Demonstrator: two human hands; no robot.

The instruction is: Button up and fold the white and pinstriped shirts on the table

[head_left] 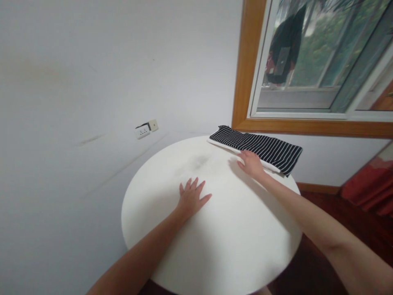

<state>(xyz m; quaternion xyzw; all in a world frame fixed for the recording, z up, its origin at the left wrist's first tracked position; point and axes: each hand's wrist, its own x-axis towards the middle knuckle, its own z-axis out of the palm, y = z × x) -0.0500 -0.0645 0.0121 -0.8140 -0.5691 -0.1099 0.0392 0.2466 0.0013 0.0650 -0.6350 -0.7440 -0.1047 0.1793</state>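
Observation:
My left hand (190, 198) is open, its fingers spread over the middle of the round white table (227, 246). At the table's far right edge lies a black-and-white striped cloth (260, 145) with a white border or white layer along its near side. My right hand (251, 164) is at that white near side, its fingertips on or just above it and its thumb apart. Nothing shows gripped in the right hand, though its outer fingers are partly hidden. The cloth's far part reaches past the table's rim.
A white wall stands along the left and back, with a power socket (142, 131) and a small beige wall plate (153, 125). A wood-framed window (307, 125) is at the back right. Red fabric (373, 184) hangs at the far right above a dark red floor (322, 213).

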